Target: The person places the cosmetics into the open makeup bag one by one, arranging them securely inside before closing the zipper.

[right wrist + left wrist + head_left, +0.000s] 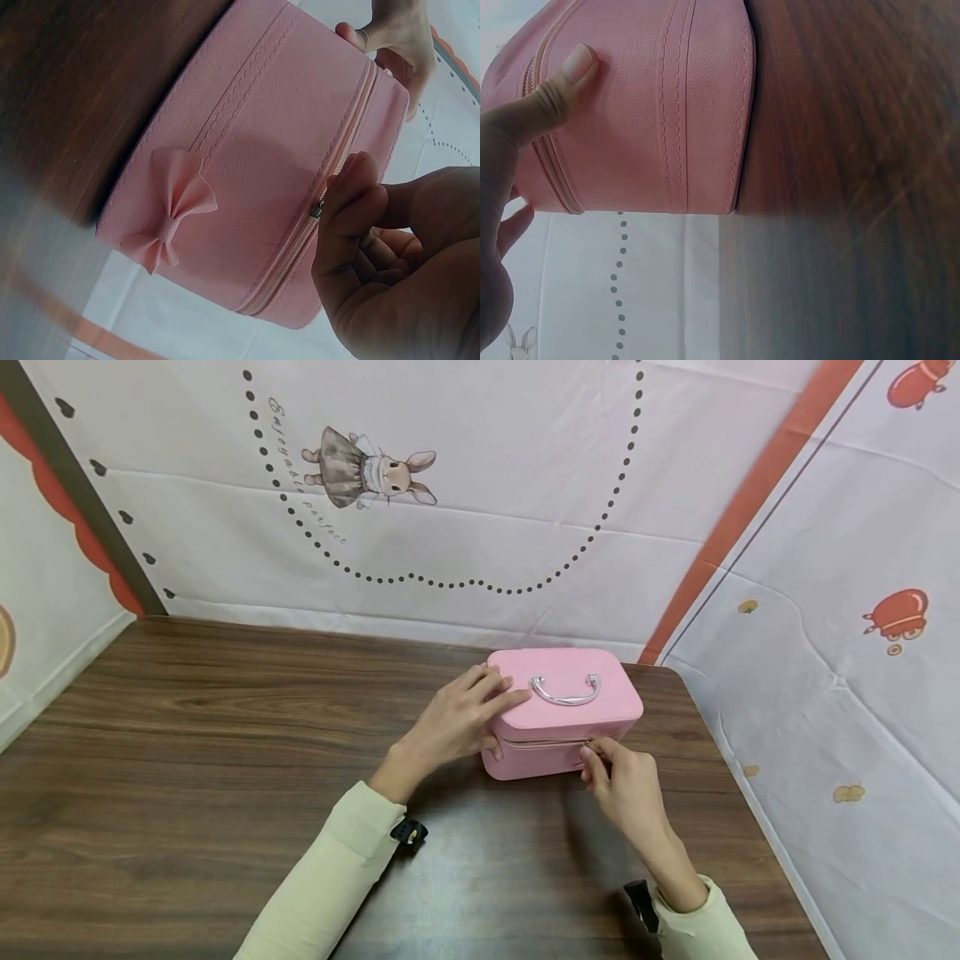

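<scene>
A pink vanity case [566, 664] with a silver handle [567, 699] on its lid stands closed-lidded on the table. The left hand [461, 710] rests on its left end, fingers spread over the lid. Its thumb [562, 82] presses the case's side just below the zipper [553, 161]. At the front, the right hand [626, 777] pinches the zipper pull between thumb and index finger. Beside those fingertips, the metal zipper slider [316, 209] shows in the right wrist view. A pink bow [171, 210] decorates the lower front of the case.
The brown wooden table [225, 760] extends left and in front of the case. A printed white cloth [480, 493] hangs behind it, and another white cloth [847, 693] lines the right side. Each wrist carries a black strap-on device [409, 833].
</scene>
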A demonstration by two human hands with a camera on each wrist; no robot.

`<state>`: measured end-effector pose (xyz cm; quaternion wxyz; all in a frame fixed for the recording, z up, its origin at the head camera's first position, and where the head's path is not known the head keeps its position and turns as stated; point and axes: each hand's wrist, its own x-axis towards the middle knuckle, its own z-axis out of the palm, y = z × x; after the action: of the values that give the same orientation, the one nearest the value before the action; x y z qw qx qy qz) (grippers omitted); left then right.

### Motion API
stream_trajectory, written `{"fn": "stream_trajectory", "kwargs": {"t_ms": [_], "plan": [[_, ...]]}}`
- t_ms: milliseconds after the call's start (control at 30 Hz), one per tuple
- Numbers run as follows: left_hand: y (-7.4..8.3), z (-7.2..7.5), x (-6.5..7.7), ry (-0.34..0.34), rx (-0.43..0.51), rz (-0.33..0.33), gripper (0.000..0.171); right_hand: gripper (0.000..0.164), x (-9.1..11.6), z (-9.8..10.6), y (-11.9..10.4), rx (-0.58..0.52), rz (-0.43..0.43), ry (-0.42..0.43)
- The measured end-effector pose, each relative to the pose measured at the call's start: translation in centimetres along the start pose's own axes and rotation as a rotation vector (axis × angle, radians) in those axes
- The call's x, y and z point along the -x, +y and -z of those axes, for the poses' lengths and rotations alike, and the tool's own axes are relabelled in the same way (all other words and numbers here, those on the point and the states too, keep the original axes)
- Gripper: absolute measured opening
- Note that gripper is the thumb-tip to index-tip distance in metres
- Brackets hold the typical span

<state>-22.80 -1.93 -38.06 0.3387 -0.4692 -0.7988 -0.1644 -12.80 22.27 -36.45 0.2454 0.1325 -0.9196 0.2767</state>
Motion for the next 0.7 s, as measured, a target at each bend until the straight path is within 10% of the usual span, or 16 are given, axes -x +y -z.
{"fn": "stream_trajectory", "kwargs": {"t_ms": [700], "plan": [[1.0,-0.1,-0.3,-0.014,-0.089,0.037,0.092,0.022,0.0,-0.2,-0.4,-0.006,0.024,0.0]]}}
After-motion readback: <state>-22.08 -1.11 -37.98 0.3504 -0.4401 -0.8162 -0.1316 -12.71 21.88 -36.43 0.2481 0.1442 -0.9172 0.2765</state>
